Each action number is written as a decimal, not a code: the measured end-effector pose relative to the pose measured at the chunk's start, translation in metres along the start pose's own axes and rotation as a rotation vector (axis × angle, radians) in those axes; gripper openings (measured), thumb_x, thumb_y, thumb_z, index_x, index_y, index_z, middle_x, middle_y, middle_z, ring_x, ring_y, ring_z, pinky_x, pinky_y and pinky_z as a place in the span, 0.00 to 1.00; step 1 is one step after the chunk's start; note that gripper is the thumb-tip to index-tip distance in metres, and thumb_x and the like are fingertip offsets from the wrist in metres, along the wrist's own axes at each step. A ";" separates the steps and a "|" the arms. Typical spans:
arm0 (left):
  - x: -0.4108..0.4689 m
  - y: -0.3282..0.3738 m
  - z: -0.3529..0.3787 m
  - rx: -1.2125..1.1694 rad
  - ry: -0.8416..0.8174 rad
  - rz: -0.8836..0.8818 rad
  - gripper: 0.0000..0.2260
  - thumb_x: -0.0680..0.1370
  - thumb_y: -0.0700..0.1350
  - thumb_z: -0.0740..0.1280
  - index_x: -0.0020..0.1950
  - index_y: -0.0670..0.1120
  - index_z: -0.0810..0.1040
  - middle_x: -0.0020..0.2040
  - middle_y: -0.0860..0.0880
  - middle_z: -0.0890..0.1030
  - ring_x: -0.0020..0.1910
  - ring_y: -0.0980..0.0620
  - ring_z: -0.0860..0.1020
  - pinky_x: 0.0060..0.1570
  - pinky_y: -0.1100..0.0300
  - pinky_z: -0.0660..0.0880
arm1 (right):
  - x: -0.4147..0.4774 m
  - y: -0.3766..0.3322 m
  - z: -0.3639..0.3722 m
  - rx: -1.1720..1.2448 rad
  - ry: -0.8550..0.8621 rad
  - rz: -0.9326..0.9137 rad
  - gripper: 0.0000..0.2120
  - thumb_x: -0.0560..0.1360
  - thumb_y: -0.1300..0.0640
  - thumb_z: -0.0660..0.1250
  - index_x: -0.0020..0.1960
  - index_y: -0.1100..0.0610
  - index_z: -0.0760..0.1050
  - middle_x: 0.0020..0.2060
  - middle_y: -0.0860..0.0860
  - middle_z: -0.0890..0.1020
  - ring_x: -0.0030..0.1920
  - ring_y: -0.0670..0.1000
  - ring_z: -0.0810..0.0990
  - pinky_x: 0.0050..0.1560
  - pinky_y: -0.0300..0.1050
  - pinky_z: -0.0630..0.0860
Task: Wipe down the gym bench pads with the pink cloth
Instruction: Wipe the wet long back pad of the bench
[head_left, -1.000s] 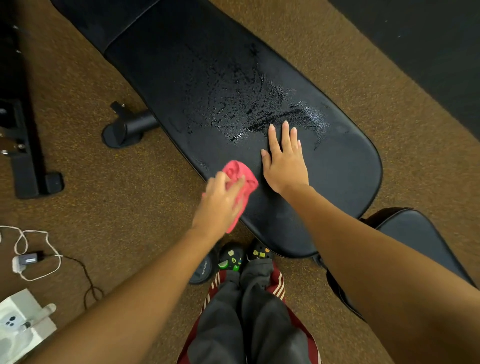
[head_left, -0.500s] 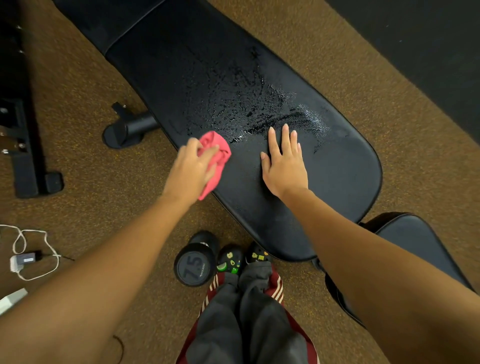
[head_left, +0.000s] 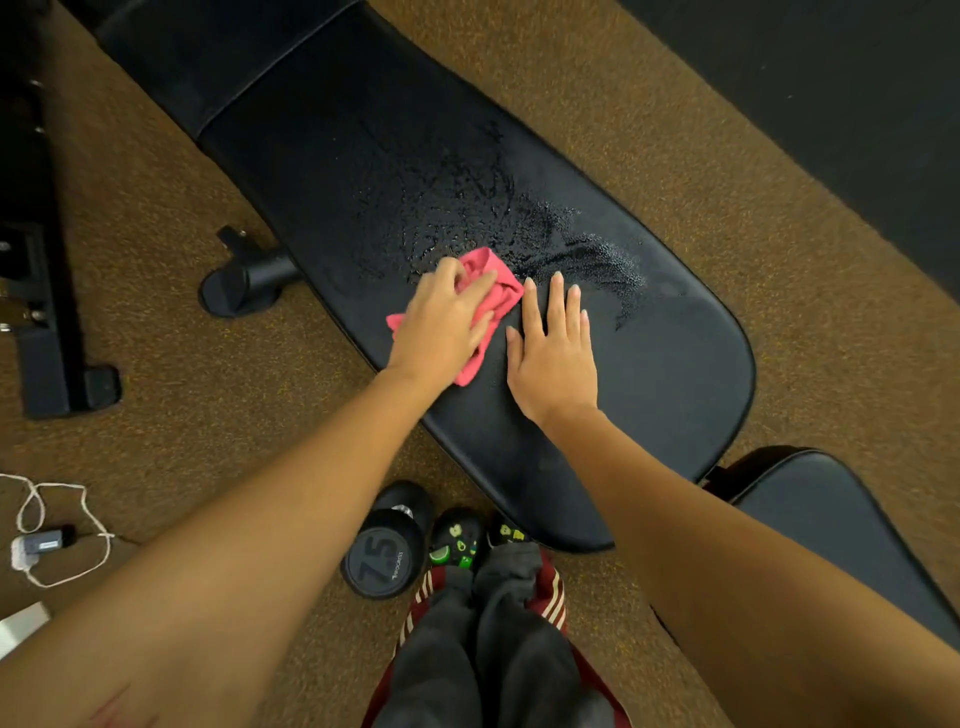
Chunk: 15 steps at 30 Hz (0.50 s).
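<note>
left hand (head_left: 447, 325) is lying on top of the pink cloth (head_left: 505, 292), fingers curling over it and bunching it against the pad, so the hand is gripping the cloth. the cloth is sitting on the long black bench pad (head_left: 660, 395), near its middle, at the near edge of a patch of wet droplets (head_left: 467, 208). a corner of the cloth is sticking out below the hand on the wrist side.

right hand (head_left: 553, 353) is resting flat on the same pad, palm down, fingers straight and together, holding nothing. its index finger is lying just beside the cloth's right edge; whether the two are touching is too close to call.

droplets are spreading from the cloth toward the pad's far half and trailing off to the right past the right fingertips. a seam is crossing the bench at the top left, with another pad section (head_left: 182, 62) beyond it. a separate seat pad (head_left: 831, 525) is showing at lower right.

on the brown carpet (head_left: 675, 156): a black dumbbell (head_left: 387, 553) marked 7.5 is standing beside black shoes (head_left: 460, 540) with green charms. a white cable (head_left: 47, 540) is lying at far left. a bench foot (head_left: 244, 280) is poking out from under the pad.
</note>
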<state>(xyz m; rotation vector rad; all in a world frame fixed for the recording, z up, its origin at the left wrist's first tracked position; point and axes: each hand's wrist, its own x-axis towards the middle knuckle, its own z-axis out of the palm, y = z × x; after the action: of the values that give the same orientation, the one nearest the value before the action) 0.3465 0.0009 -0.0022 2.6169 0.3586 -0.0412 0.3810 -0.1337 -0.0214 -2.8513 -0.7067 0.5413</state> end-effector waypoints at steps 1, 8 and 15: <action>0.001 -0.001 0.003 0.049 -0.023 0.005 0.20 0.78 0.45 0.64 0.70 0.46 0.70 0.59 0.40 0.71 0.55 0.40 0.71 0.54 0.47 0.73 | 0.000 0.000 0.001 0.003 0.015 -0.002 0.26 0.83 0.50 0.49 0.77 0.57 0.48 0.76 0.59 0.47 0.76 0.60 0.45 0.75 0.52 0.44; 0.022 -0.043 -0.012 0.181 0.032 -0.197 0.21 0.79 0.45 0.61 0.72 0.47 0.66 0.63 0.38 0.68 0.57 0.37 0.68 0.55 0.43 0.70 | 0.001 0.001 0.010 -0.017 0.086 0.006 0.26 0.81 0.48 0.46 0.76 0.57 0.54 0.75 0.61 0.54 0.75 0.62 0.52 0.74 0.53 0.50; 0.000 -0.011 0.005 0.146 0.006 -0.053 0.19 0.77 0.45 0.58 0.65 0.39 0.73 0.52 0.36 0.75 0.44 0.36 0.74 0.44 0.46 0.76 | 0.002 -0.001 0.016 -0.017 0.139 0.040 0.27 0.79 0.49 0.46 0.74 0.59 0.60 0.73 0.62 0.61 0.73 0.64 0.59 0.72 0.56 0.56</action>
<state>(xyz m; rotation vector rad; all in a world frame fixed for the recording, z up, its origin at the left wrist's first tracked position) 0.3438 0.0073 -0.0118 2.7512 0.4429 -0.0798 0.3762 -0.1308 -0.0361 -2.8900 -0.6351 0.3400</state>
